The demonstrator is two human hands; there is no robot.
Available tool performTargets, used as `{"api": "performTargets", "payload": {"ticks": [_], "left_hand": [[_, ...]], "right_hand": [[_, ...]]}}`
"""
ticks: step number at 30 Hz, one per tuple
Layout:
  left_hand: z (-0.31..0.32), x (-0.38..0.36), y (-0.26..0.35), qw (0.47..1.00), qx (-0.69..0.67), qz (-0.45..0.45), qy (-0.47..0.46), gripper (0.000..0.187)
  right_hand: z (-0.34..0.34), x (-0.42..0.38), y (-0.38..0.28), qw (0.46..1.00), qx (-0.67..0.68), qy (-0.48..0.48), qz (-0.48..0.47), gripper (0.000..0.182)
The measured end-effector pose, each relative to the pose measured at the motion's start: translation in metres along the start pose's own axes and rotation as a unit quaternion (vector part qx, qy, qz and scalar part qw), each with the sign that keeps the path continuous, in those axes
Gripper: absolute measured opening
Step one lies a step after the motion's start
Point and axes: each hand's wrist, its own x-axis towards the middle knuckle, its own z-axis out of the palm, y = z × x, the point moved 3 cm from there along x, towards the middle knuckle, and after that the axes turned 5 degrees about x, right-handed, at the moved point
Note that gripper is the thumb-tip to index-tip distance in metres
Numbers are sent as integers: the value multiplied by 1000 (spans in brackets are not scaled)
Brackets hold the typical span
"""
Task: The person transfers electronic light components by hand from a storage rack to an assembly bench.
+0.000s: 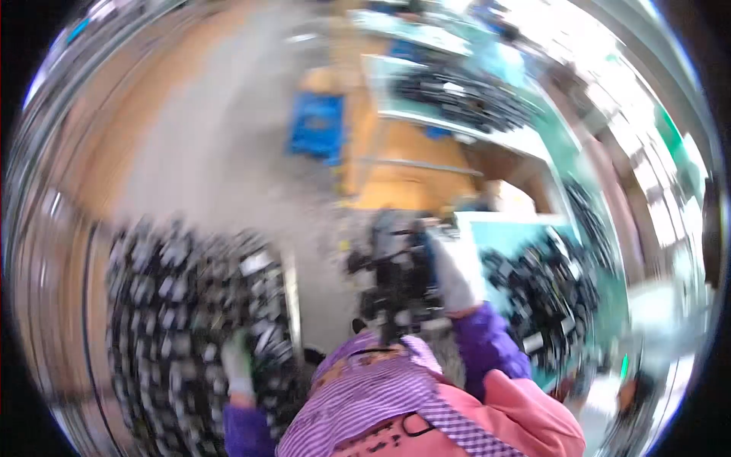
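My right hand [457, 268], in a white glove below a purple sleeve, is closed on the side of a bundle of black parts [397, 263]. The bundle hangs in front of my body over the floor. Motion blur hides what kind of parts they are. Low on the left, my left hand [237, 367], gloved in white and green, reaches in at a large rack of black parts [179, 305] stacked in rows. Its fingers are smeared and overlap the dark pieces there.
To my right, a pale green worktable [499, 227] bears a heap of black parts [544, 293]. Farther up, another table [377, 80] carries more black parts [464, 95]. A blue crate [317, 126] stands on the grey floor [221, 145]. Brown cardboard [419, 186] sits between the tables.
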Motion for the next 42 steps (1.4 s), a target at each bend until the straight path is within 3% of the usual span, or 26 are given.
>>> {"api": "performTargets", "payload": {"ticks": [1, 2, 3, 4, 6, 9, 12, 16, 21, 23, 24, 26, 28, 30, 31, 33, 34, 35, 36, 38, 41, 42], "left_hand": [[111, 6, -100, 984, 156, 4, 87, 39], [120, -2, -126, 982, -50, 12, 181, 35], [72, 5, -107, 973, -173, -7, 152, 39], [17, 11, -80, 947, -292, -33, 130, 44], [-38, 37, -1, 916, -371, -61, 141, 42], [-74, 61, 140, 874, -468, -16, 133, 39], [-83, 73, 262, 806, -586, 47, 65, 36], [-77, 66, 411, 681, -718, 106, -96, 32], [-60, 25, 558, 509, -786, 89, -340, 28], [-47, 4, 611, 468, -771, 72, -427, 27], [-37, -6, 639, 489, -741, 88, -452, 25], [36, 24, 660, 719, -588, 289, -232, 32], [68, 1, 726, 732, -553, 252, -310, 22], [137, -11, 782, 729, -550, 271, -305, 19], [180, -12, 807, 732, -528, 322, -286, 17], [200, -42, 855, 720, -500, 263, -404, 16], [192, -64, 876, 687, -478, 145, -527, 17], [208, -68, 889, 655, -493, 132, -558, 16], [239, -68, 893, 694, -466, 95, -540, 15], [271, -70, 906, 638, -513, 124, -560, 10], [285, -51, 918, 763, -349, 258, -478, 9], [289, -47, 923, 819, -242, 313, -415, 16]], "right_hand": [[-16, -4, 42, 986, 67, -12, 154, 26], [-27, -11, 55, 961, 163, 42, 220, 27], [-43, -20, 70, 943, 199, 83, 254, 27], [-62, -27, 60, 890, 339, 86, 291, 24], [-85, -36, 77, 905, 332, 114, 241, 23], [-144, -59, 107, 863, 369, 236, 252, 17], [-206, -84, 124, 888, 334, 245, 199, 17], [-303, -127, 132, 838, 330, 390, 192, 19], [-425, -176, 136, 808, 188, 551, 90, 27], [-467, -190, 144, 792, 139, 590, 71, 27], [-488, -197, 157, 787, 116, 603, 57, 26], [-526, -210, 185, 751, 105, 652, 11, 23], [-558, -223, 217, 730, 118, 672, -29, 24], [-580, -234, 247, 724, 99, 682, -31, 25], [-584, -240, 257, 723, 98, 683, -26, 25], [-582, -247, 263, 715, 141, 684, -11, 26], [-580, -253, 277, 720, 129, 682, -10, 26], [-575, -261, 296, 704, 158, 693, -8, 26], [-569, -267, 310, 687, 187, 702, -6, 25], [-548, -271, 300, 646, 182, 741, 39, 23], [-540, -291, 322, 630, 110, 763, 97, 21], [-540, -291, 322, 620, 85, 772, 114, 21]]}}
